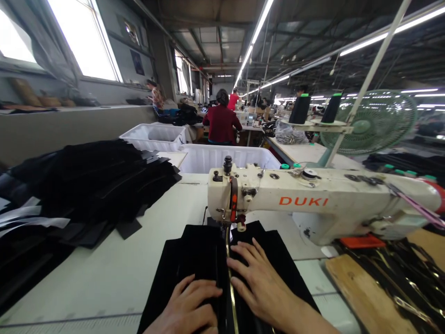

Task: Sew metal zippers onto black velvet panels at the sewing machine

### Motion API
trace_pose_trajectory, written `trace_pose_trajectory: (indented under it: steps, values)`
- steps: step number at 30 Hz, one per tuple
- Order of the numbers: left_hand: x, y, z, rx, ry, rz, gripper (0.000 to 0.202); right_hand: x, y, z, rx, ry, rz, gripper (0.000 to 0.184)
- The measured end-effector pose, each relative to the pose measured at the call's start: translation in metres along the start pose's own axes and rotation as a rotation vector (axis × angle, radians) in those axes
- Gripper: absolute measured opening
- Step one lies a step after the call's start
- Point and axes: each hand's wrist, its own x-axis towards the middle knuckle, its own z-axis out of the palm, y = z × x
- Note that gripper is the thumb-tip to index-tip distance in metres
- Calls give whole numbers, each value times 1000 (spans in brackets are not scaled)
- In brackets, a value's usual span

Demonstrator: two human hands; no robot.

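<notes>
A black fabric piece [194, 260] with a gold zipper [231, 283] down its middle lies under the needle of a white sewing machine [313, 202] marked DUKI. My left hand [189, 308] lies flat on the fabric left of the zipper, fingers spread. My right hand [259, 278] presses flat on the fabric to the right of the zipper, fingers stretched toward the machine's needle. Neither hand grips anything.
A large stack of black fabric pieces [97, 185] lies at the left of the table. White bins [205, 157] stand behind it. A wooden board [361, 292] with zippers is at the right. A green fan [371, 123] and thread cones [301, 109] stand beyond. Other workers sit further back.
</notes>
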Motion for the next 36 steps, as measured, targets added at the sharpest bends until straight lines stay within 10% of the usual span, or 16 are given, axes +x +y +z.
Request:
trace_pose_trajectory:
  steps: [5,12,36]
  values:
    - [16,-11,2,-42,143,-75,18,0,-2,1,-4,-28,-5,40]
    - [23,-31,37,229,263,-5,73,2,-2,3,-18,-2,-24,44]
    - [42,-50,23,209,133,24,64,46,23,29,-110,277,-29,28]
